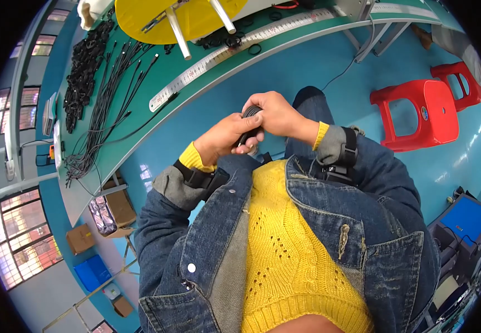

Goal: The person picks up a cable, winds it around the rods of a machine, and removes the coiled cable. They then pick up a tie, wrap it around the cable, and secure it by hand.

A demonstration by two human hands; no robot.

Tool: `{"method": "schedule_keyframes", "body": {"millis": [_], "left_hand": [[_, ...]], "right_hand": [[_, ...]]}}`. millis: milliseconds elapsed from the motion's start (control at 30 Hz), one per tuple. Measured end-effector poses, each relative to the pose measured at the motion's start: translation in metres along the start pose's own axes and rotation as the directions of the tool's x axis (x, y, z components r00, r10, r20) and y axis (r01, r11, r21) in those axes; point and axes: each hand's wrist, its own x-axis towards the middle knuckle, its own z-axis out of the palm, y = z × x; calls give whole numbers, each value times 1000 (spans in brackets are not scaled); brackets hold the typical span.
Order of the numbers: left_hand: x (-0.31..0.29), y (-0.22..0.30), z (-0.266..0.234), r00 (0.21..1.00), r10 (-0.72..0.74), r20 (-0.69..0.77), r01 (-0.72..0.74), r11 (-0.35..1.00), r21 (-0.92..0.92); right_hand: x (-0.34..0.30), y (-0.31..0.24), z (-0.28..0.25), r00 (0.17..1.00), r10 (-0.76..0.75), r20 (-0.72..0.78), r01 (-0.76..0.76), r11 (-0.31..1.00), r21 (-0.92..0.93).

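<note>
In front of my chest, short of the bench edge, both hands meet around a coiled black cable (251,112). My left hand (224,135) is closed on the coil's lower side, thumb over it. From above, my right hand (277,114) wraps its other side with bent fingers. On the green bench (135,119), a bundle of loose black cables (104,125) lies to the left with metal-tipped ends. Beyond it spreads a long heap of small coiled black cables (82,75). A steel ruler (213,60) runs along the front edge.
A yellow disc with two metal posts (157,19) stands at the bench's back. Red plastic stools (418,114) sit on the floor to the right. Cardboard boxes (80,238) and a blue bin (92,272) are at lower left. A grey case with a blue top (465,217) stands lower right.
</note>
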Motion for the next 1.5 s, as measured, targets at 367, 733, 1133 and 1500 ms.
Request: {"method": "schedule_keyframes", "body": {"millis": [367, 733, 1133, 1500], "left_hand": [[0, -11, 3, 995, 55, 88, -57, 998, 13], [16, -40, 9, 997, 22, -69, -21, 1000, 12], [8, -12, -2, 841, 451, -299, -487, 871, -57], [9, -1, 7, 728, 537, -426, -639, 756, -140]], "right_hand": [[1, 18, 0, 991, -127, -30, 121, 979, -163], [-7, 6, 5, 976, -184, 118, 217, 752, -622], [63, 3, -79, 784, -619, -57, 330, 492, -805], [18, -19, -27, 978, 196, 77, -202, 770, 605]]}}
